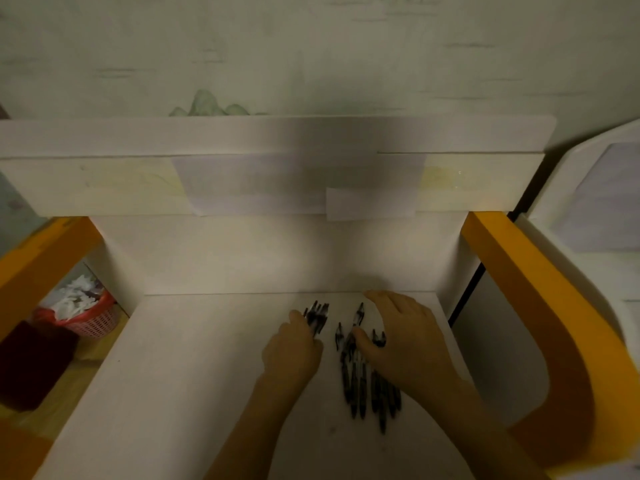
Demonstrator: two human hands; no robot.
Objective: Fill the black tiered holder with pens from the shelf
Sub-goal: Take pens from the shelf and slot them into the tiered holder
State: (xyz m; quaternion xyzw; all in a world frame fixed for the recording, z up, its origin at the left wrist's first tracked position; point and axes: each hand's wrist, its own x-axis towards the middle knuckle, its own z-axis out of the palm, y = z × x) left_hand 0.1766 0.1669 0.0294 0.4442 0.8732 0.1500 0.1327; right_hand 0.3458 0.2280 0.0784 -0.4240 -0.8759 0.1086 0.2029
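Both hands are down on the white shelf (pixel 194 358), working a scatter of dark pens. The left hand (pixel 294 351) has its fingers curled round a small bunch of pens (pixel 317 318), grip closed on them, with their tips poking out past the knuckles toward the back wall. The right hand (pixel 401 334) sits arched over the bigger pile of loose pens (pixel 370 386), thumb and fingers bent and touching the pens at the top of the pile, but it's too dim and blurry to tell whether that grip actually has one pinched or is just resting there. The loose ones lie roughly side by side, running from under the right palm back toward the camera, just right of the shelf's middle. Off to the left, lower down, there's a red mesh basket (pixel 95 323) stuffed with white scraps, and a dark red box (pixel 34 365) just in front of it. Orange side panels (pixel 540 289) frame the shelf on both sides.
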